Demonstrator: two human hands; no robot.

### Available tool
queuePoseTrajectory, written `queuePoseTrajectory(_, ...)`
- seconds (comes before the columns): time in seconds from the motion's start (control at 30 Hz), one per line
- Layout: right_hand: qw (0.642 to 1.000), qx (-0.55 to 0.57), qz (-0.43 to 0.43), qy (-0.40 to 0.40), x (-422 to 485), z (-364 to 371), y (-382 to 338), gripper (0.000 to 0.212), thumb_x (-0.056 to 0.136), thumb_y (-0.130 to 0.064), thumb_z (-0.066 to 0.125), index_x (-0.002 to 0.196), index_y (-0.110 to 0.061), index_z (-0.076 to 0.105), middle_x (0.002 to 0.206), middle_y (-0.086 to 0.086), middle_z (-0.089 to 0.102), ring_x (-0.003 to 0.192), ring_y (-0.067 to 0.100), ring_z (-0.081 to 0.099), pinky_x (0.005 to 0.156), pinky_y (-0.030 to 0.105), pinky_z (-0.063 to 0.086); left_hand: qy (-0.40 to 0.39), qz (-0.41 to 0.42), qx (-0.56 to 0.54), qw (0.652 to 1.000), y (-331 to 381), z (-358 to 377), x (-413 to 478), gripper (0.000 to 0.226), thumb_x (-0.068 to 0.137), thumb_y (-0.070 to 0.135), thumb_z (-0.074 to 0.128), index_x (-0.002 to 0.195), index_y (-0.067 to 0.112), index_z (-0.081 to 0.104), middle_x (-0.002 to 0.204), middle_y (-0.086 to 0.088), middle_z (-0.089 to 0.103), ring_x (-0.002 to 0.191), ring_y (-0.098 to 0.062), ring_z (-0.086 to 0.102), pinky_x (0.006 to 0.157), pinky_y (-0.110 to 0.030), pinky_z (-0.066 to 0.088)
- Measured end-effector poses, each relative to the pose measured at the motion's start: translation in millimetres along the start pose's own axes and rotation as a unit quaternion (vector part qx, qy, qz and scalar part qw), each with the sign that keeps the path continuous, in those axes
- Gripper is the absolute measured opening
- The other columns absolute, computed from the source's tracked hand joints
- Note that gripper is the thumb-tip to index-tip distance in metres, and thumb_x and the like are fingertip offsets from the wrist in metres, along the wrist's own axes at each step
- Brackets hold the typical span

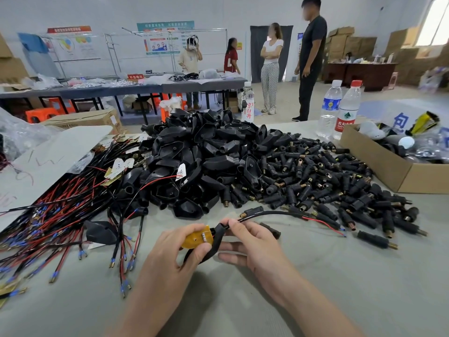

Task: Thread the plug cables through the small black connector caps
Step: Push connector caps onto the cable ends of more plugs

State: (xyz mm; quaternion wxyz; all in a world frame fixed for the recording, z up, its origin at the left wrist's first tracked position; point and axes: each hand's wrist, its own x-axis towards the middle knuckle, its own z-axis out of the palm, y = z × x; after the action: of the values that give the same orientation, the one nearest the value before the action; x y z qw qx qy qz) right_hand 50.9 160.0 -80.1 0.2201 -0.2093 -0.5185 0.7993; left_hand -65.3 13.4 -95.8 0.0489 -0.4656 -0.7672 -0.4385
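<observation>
Far beyond cable (pixel 272 212), red sign (pixel 135 76) "不合格区"

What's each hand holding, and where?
Left hand pinches the small yellow circuit board by its edges; right hand pinches the thin black cable where it meets the black plastic cap.

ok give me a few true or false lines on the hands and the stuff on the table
1. The left hand holds a yellow board. True.
2. The right hand lies empty. False: it pinches the cable at a black cap.
3. The wire pile lies to the left. True.
4. The box stands on the left. False: it is on the right.
</observation>
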Motion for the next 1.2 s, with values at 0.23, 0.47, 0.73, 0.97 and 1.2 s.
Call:
queuePoseTrajectory(0.23,1.000,0.015,-0.003,0.013,-1,0,-1,0.024,0.100,-0.029,0.058,0.105,-0.008,0.070,0.096,0.005,0.077,0.087,0.028,0.075,0.065,0.029,0.059,-0.005,0.019,-0.012,1.000,2,3,2,0.022,0.091,0.049,0.051,0.113,0.049,0.055,0.114,0.029,0.056,0.109,0.004,0.054,0.083,-0.011,0.045)
queuePoseTrajectory(0.47,0.998,0.056,0.001,0.028,1,-1,-2,0.023,0.100,-0.029,0.059,0.104,-0.010,0.070,0.101,0.010,0.076,0.091,0.035,0.075,0.066,0.032,0.060,-0.058,0.005,-0.075,0.995,5,2,-1,0.036,0.087,0.057,0.054,0.121,0.045,0.055,0.113,0.028,0.061,0.107,0.005,0.059,0.080,-0.002,0.042)
queuePoseTrajectory(0.73,0.997,0.050,-0.036,0.043,2,-8,-7,0.024,0.101,-0.031,0.056,0.106,-0.011,0.068,0.105,0.008,0.076,0.091,0.029,0.075,0.065,0.030,0.059,-0.033,0.001,-0.034,0.999,4,2,1,0.031,0.085,0.054,0.058,0.115,0.049,0.056,0.116,0.029,0.059,0.110,0.004,0.057,0.088,-0.004,0.038)
queuePoseTrajectory(0.97,0.995,0.059,-0.051,0.056,4,-11,-10,0.023,0.100,-0.030,0.056,0.108,-0.010,0.067,0.100,0.013,0.076,0.087,0.028,0.075,0.065,0.029,0.060,-0.021,0.011,-0.030,0.999,3,1,2,0.031,0.088,0.041,0.064,0.118,0.045,0.058,0.121,0.028,0.058,0.120,-0.003,0.054,0.095,-0.010,0.040)
queuePoseTrajectory(1.2,0.997,0.024,-0.068,0.036,4,-11,-2,0.013,0.094,-0.010,0.068,0.106,-0.014,0.066,0.089,0.007,0.075,0.083,0.021,0.074,0.069,0.027,0.059,-0.027,0.022,-0.042,0.999,4,0,1,0.034,0.086,0.047,0.061,0.120,0.042,0.059,0.124,0.025,0.058,0.121,-0.005,0.055,0.096,-0.015,0.042)
